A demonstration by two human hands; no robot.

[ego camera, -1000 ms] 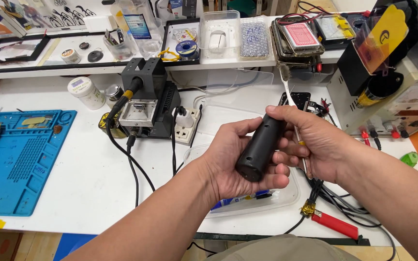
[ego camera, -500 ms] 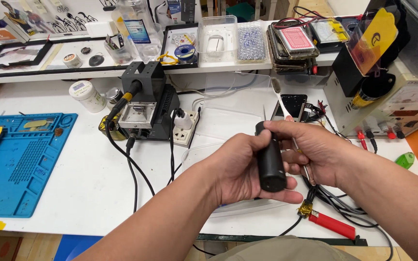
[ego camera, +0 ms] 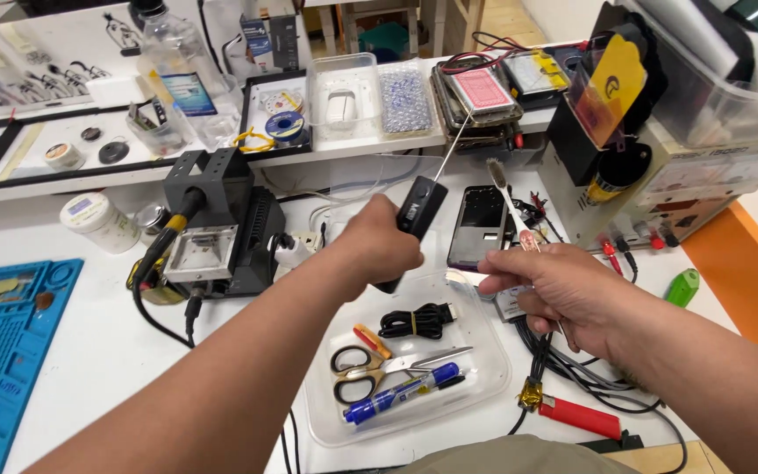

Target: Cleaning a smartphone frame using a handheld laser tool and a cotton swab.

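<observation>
Two hands work above the counter [ego camera: 89, 351]: the left hand [ego camera: 379, 241] is wrapped around a black electric screwdriver [ego camera: 414, 215] over the clear tray [ego camera: 493, 373], while the right hand [ego camera: 554, 294] pinches a toothbrush [ego camera: 509, 197] upright beside the phone [ego camera: 477, 224].

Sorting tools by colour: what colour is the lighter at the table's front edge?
Red, seen in the head view.

The left hand [ego camera: 379, 241] alone now lifts the black tool [ego camera: 414, 219] toward frame centre; the right hand [ego camera: 554, 290] has let go, seemingly keeping only the toothbrush [ego camera: 506, 197].
</observation>
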